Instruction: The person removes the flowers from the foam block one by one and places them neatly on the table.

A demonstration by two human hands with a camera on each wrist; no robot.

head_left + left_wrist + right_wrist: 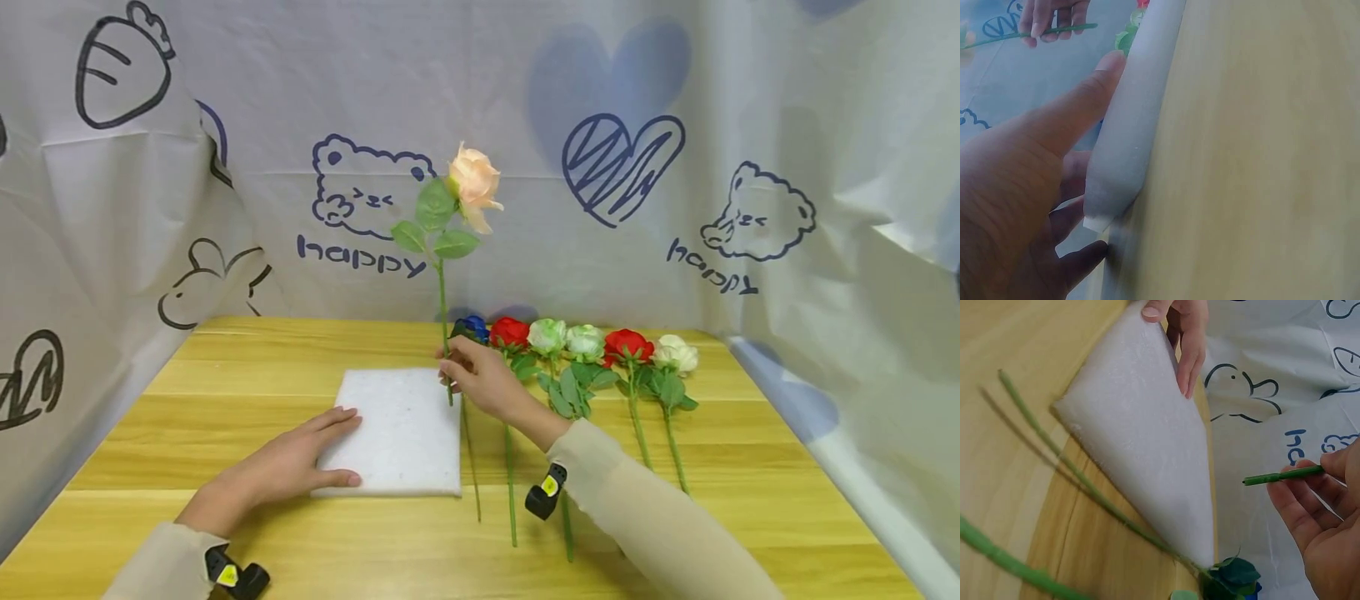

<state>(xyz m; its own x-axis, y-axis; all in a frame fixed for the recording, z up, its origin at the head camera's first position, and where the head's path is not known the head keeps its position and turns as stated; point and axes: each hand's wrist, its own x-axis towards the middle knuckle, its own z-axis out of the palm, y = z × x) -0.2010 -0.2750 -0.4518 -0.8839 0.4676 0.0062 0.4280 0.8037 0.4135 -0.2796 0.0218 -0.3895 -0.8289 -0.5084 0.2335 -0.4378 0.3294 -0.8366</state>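
My right hand (480, 379) pinches the lower green stem of a peach rose (474, 185), which stands nearly upright with leaves below its bloom. The cut stem end sticks out past the fingers in the right wrist view, apart from the foam. A flat white foam pad (401, 433) lies on the table below it. At the pad's left side rests my left hand (296, 462), fingers spread and thumb near the front left corner. The left wrist view shows this thumb (1088, 103) against the pad, its other fingers partly hidden.
Right of the pad lie several stemmed flowers in a row: a blue rose (472, 327), red roses (510, 332), pale green blooms (547, 337) and a cream rose (677, 354). Their stems point toward the table's front. A drawn-on white sheet (495, 92) hangs behind the wooden table (300, 542).
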